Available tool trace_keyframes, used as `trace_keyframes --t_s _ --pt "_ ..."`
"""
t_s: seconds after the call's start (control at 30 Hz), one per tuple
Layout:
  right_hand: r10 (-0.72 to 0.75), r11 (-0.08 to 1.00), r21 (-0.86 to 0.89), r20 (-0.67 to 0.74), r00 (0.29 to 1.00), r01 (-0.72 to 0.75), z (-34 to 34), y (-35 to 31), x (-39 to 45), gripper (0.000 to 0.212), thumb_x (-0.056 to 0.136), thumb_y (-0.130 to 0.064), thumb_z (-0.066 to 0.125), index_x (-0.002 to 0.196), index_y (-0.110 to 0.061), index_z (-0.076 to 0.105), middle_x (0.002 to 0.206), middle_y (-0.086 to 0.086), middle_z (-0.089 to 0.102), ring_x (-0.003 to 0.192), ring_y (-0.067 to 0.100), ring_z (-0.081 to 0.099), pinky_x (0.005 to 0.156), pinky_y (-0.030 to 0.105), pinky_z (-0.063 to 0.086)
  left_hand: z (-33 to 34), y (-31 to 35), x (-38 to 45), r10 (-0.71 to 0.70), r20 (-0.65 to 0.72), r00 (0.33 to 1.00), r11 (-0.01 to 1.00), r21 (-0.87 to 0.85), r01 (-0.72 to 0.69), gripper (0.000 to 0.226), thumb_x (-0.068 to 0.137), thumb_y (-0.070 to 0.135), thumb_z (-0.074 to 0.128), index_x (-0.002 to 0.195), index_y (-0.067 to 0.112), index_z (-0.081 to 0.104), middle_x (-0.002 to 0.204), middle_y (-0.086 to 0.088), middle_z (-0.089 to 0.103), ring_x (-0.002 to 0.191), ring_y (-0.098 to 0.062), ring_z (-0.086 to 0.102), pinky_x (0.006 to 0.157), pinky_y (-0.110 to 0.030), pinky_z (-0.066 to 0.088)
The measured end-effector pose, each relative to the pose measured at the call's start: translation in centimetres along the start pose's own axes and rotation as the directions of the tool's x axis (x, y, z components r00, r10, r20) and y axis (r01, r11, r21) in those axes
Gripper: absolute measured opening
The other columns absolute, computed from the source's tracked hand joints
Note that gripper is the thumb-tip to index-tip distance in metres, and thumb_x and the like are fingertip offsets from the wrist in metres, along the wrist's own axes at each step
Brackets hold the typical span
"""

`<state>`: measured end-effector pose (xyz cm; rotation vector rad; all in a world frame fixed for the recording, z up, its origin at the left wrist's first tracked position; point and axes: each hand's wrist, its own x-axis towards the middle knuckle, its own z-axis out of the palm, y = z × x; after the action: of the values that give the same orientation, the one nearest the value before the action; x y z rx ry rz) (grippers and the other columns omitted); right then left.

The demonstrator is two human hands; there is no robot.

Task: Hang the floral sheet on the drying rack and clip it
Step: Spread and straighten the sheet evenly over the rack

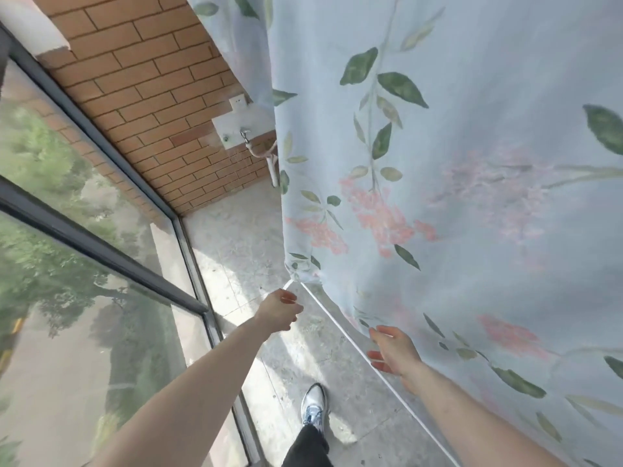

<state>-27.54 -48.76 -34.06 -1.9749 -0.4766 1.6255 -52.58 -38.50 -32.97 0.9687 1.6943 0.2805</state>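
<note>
Already the floral sheet fills the right and far side of the view, draped over a thin white rack bar that runs from its gathered corner toward the near right. Left of it stand a brick wall and a glass window, with grey floor below and one white shoe near the bottom. The left hand pinches the bar's bare end just beside the bunched corner; the right hand lies with fingers relaxed and spread against the sheet's lower edge, gripping nothing. No clip is visible. To do this well, the person should probably steady the bar, draw the bunched corner out flat along it, then clip there.
</note>
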Motion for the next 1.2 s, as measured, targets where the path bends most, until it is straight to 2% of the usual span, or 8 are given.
trace_keyframes --t_s 0.2,0.4,0.63,0.73,0.8,0.9,1.03,1.2 --pt "0.068 0.998 -0.006 -0.034 0.997 -0.068 6.9 0.1 8.2 0.041 0.099 -0.031 0.066 0.135 -0.015 0.056 0.116 0.006 0.065 0.084 0.025 0.075 0.059 0.031 0.059 -0.4 -3.4 10.9 -0.086 0.100 0.991 0.996 0.037 0.083 0.030 0.093 0.015 0.071 0.120 0.013 0.060 0.116 -0.008 0.065 0.081 -0.021 0.064 0.059 -0.030 0.052" --pt "0.190 0.972 0.143 -0.015 0.982 -0.186 12.3 2.2 15.8 0.056 0.099 -0.041 0.066 0.147 -0.019 0.047 0.122 -0.001 0.062 0.088 0.023 0.076 0.065 0.033 0.061 2.4 -5.2 19.0 -0.176 0.133 0.975 0.963 -0.182 0.198 0.041 0.094 0.021 0.075 0.130 0.012 0.058 0.105 -0.006 0.066 0.087 -0.020 0.067 0.079 -0.038 0.061" --pt "0.333 0.847 0.441 -0.006 0.943 -0.296 15.6 6.6 26.4 0.060 0.097 -0.058 0.058 0.144 -0.022 0.047 0.140 -0.001 0.057 0.098 0.022 0.075 0.083 0.039 0.063 5.8 -9.1 31.5 -0.224 0.183 0.957 0.882 -0.381 0.279 0.083 0.089 0.034 0.082 0.155 0.011 0.037 0.127 -0.005 0.058 0.114 -0.024 0.065 0.086 -0.042 0.064" --pt "0.352 0.799 0.532 -0.034 0.936 -0.281 15.6 8.0 29.6 0.052 0.092 -0.061 0.062 0.125 -0.022 0.054 0.136 -0.004 0.057 0.098 0.020 0.074 0.080 0.037 0.062 6.5 -9.9 35.1 -0.204 0.286 0.936 0.867 -0.391 0.308 0.060 0.086 0.042 0.083 0.132 0.018 0.053 0.118 0.004 0.055 0.118 -0.023 0.061 0.094 -0.043 0.061" --pt "0.335 0.757 0.610 -0.055 0.941 -0.234 15.2 8.4 31.3 0.058 0.087 -0.058 0.071 0.130 -0.022 0.056 0.131 -0.008 0.059 0.098 0.017 0.075 0.076 0.032 0.062 7.1 -9.9 37.0 -0.168 0.304 0.938 0.805 -0.507 0.308 0.038 0.089 0.039 0.081 0.117 0.025 0.060 0.117 0.006 0.057 0.116 -0.019 0.059 0.103 -0.042 0.055" --pt "0.291 0.671 0.724 -0.061 0.955 -0.158 14.6 8.0 32.9 0.069 0.077 -0.049 0.084 0.137 -0.024 0.058 0.128 -0.011 0.061 0.104 0.014 0.074 0.077 0.026 0.062 7.8 -9.7 39.0 -0.115 0.236 0.965 0.754 -0.612 0.239 0.036 0.093 0.037 0.077 0.124 0.024 0.064 0.128 0.005 0.066 0.118 -0.014 0.063 0.099 -0.034 0.053" --pt "0.251 0.565 0.820 -0.066 0.966 -0.091 14.1 7.7 34.5 0.072 0.069 -0.041 0.089 0.134 -0.023 0.064 0.133 -0.010 0.064 0.108 0.013 0.071 0.076 0.021 0.061 8.6 -9.9 40.6 -0.154 0.006 0.988 0.830 -0.542 0.133 0.033 0.081 0.046 0.085 0.101 0.026 0.069 0.117 0.001 0.073 0.107 -0.016 0.071 0.089 -0.031 0.059" --pt "0.188 0.648 0.760 -0.100 0.977 -0.047 14.7 6.7 36.3 0.074 0.075 -0.053 0.082 0.139 -0.025 0.057 0.133 -0.016 0.063 0.107 0.009 0.072 0.088 0.025 0.057 8.9 -9.3 42.4 -0.145 -0.072 0.987 0.920 -0.378 0.108 0.040 0.077 0.054 0.085 0.097 0.021 0.073 0.097 0.000 0.077 0.092 -0.021 0.075 0.092 -0.042 0.061"
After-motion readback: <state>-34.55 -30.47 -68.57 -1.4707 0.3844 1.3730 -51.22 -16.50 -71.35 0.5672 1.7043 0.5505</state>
